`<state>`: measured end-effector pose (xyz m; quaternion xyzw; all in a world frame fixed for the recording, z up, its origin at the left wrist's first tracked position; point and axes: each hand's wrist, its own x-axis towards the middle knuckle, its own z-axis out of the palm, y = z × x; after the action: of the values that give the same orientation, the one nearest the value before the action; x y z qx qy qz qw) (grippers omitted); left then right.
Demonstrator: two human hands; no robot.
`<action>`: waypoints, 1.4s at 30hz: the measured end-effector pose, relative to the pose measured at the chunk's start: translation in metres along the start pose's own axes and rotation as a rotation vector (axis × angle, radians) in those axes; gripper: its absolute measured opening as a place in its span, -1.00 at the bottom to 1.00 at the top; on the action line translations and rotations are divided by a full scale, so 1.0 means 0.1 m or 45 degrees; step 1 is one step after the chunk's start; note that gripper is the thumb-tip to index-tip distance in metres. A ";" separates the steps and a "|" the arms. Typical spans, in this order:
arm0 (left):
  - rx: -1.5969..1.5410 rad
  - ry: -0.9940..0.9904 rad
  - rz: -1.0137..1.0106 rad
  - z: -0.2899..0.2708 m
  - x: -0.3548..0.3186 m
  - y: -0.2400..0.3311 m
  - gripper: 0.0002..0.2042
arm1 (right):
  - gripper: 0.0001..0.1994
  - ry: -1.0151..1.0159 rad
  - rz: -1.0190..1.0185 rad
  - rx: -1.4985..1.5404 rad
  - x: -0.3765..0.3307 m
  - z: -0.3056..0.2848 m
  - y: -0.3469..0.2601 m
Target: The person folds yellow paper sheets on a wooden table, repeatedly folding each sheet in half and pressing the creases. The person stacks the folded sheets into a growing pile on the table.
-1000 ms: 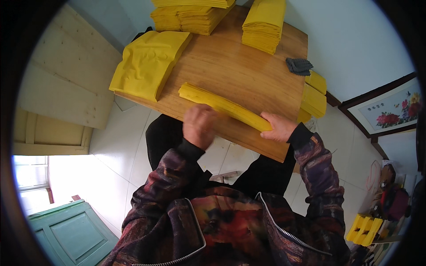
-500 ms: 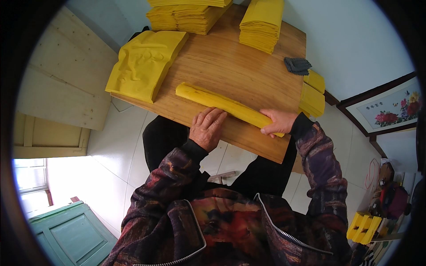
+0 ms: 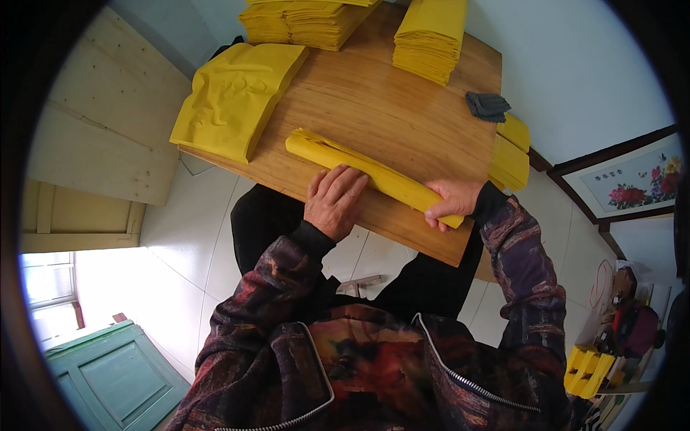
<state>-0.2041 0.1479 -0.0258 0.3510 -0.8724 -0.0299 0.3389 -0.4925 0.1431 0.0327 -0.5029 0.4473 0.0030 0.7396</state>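
A long, narrow bundle of folded yellow paper lies slantwise across the front of the wooden table, with loose layers parting along its upper left side. At its right end my right hand grips it, thumb on top and fingers curled beneath. My left hand is at the table's front edge, fingers together and bent against the near side of the bundle; its thumb is hidden. To the left lies a wide stack of yellow paper sheets with a creased, dented top.
Two piles of folded yellow paper, the left one and the right one, stand at the far side. A grey cloth sits at the right edge. More yellow bundles are beyond that edge, near a framed flower picture.
The bundle's layers have parted more at its left end, and its right end has turned slightly. My left fingers have shifted a little up along its near side. My right hand keeps its grip.
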 end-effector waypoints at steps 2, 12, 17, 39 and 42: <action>-0.009 -0.047 -0.031 -0.01 0.05 -0.01 -0.44 | -0.74 -0.010 0.050 -0.073 0.01 -0.01 -0.03; 0.011 -0.202 -0.086 0.06 0.19 -0.03 -0.48 | -0.53 0.345 -0.158 -1.141 -0.03 -0.05 -0.17; 0.043 -0.235 -0.076 0.07 0.20 -0.03 -0.52 | -0.47 0.511 -0.155 -1.183 0.04 -0.06 -0.24; 0.024 -0.146 -0.054 0.07 0.19 -0.01 -0.52 | -0.77 0.896 -0.234 -1.195 0.57 0.08 -0.39; 0.052 -0.219 -0.029 0.04 0.28 -0.02 -0.46 | -0.81 0.945 -0.148 -1.320 0.61 -0.02 -0.46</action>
<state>-0.2196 0.1279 -0.0133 0.3639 -0.8946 -0.0461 0.2551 -0.4361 0.0919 0.0254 -0.7863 0.5861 0.0046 0.1954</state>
